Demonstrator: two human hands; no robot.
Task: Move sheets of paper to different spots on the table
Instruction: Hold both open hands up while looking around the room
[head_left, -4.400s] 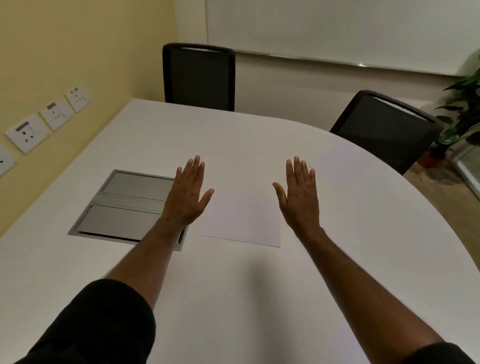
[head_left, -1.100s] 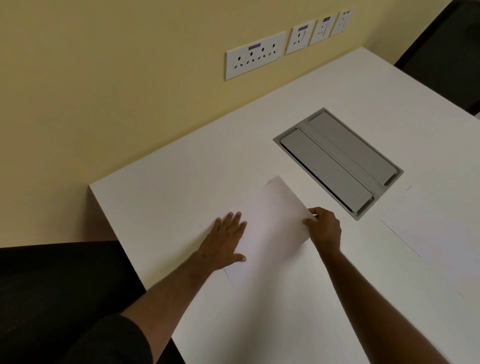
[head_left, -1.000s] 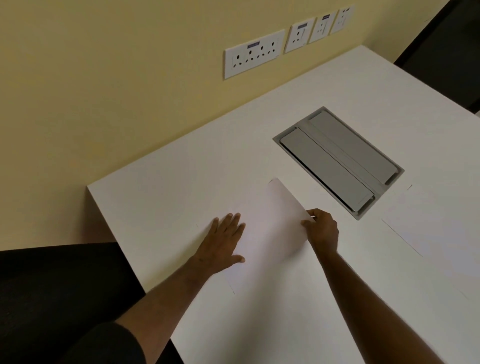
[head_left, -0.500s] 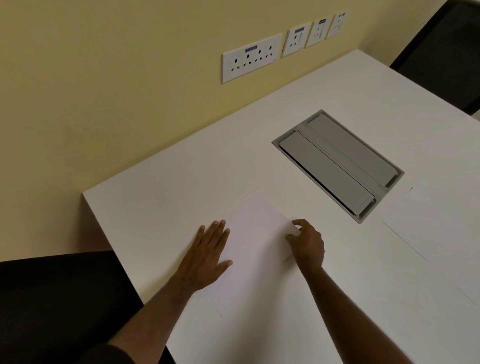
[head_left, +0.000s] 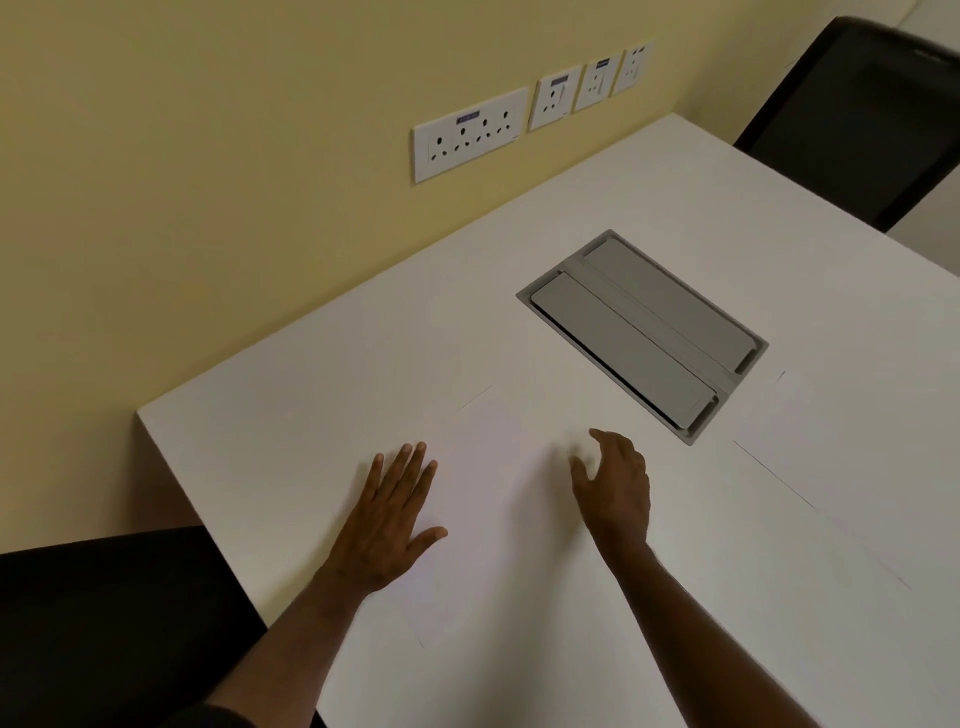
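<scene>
1. A white sheet of paper (head_left: 493, 499) lies flat near the corner of the white table (head_left: 322, 395), set at an angle to the table's edges. It is so close in colour to the tabletop that only faint edge lines give it away.
2. The left hand (head_left: 387, 525) rests palm down on the left side of that sheet, fingers straight and close together, thumb out to the side. It grips nothing.
3. The right hand (head_left: 615, 488) is at the sheet's right side, fingers loosely curled and spread, with nothing pinched between them. I cannot tell whether the fingertips touch the paper or hang just above it.
4. The two hands are apart, with the middle of the sheet bare between them.
5. A second sheet (head_left: 852, 467) lies flat further right on the table, well apart from both hands; its near edge shows as a thin dark line.
6. A grey cable hatch (head_left: 641, 335) is sunk into the tabletop between the two sheets, just beyond the right hand, lids closed.
7. White wall sockets (head_left: 470, 135) run in a row on the yellow wall (head_left: 208, 156) behind the table.
8. A black chair (head_left: 872, 119) stands at the table's far end.
</scene>
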